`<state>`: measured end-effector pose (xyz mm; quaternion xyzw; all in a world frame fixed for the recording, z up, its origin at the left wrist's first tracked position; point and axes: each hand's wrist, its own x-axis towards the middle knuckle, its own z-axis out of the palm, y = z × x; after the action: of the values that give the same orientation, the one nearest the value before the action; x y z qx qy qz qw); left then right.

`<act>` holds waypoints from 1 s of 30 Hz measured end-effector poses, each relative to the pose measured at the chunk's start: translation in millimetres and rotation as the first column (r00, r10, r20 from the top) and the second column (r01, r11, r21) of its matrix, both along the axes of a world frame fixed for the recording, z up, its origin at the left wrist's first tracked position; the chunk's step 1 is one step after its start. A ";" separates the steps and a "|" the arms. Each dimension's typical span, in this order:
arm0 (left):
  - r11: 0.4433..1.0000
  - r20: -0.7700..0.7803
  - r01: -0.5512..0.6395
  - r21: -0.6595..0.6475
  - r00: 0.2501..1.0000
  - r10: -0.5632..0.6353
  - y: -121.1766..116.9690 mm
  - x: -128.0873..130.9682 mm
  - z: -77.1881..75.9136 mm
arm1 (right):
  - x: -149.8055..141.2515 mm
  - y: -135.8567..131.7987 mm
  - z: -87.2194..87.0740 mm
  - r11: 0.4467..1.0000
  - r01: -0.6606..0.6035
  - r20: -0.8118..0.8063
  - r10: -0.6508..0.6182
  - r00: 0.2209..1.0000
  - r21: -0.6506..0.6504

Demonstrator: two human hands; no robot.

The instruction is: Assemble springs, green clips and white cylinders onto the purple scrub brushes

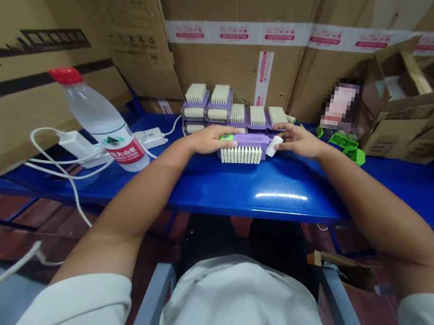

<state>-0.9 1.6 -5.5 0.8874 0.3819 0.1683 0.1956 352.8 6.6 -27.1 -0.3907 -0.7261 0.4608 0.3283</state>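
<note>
Head view: your left hand [212, 139] grips the purple brush [252, 141]; your right hand [300, 141] could drop the white piece [274, 146] it seems to pinch loosely.

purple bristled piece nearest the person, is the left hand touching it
Touching. The head view shows the left hand holding the left end of the purple bristled piece, its thumb lying across that end.

On the bench [281, 207], a row of bristle brushes [238, 113] stood before a carton wall [229, 68]. One bristle brush [241, 155] was between the left hand [212, 140] and right hand [302, 141], before that row. Leftward were a bottle [98, 120] and power strip [77, 144]; rightward, plastic parts [355, 155] and open cartons [400, 125].
</note>
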 end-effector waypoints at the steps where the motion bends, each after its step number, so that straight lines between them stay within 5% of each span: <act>1: 1.000 0.001 0.000 -0.001 1.000 0.000 0.3 0.1 -0.2 | -0.1 0.1 -0.2 1.000 0.001 0.000 -0.001 1.000 0.000; 30: 1.000 -0.015 -0.003 0.003 1.000 0.003 0.7 0.3 -0.3 | -5.5 -1.9 -0.1 0.986 -0.041 0.067 0.030 0.997 0.161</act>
<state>-0.6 2.2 -5.8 0.8883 0.3846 0.1625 0.1912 347.3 4.8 -27.1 -0.3645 -0.7783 0.3930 0.3271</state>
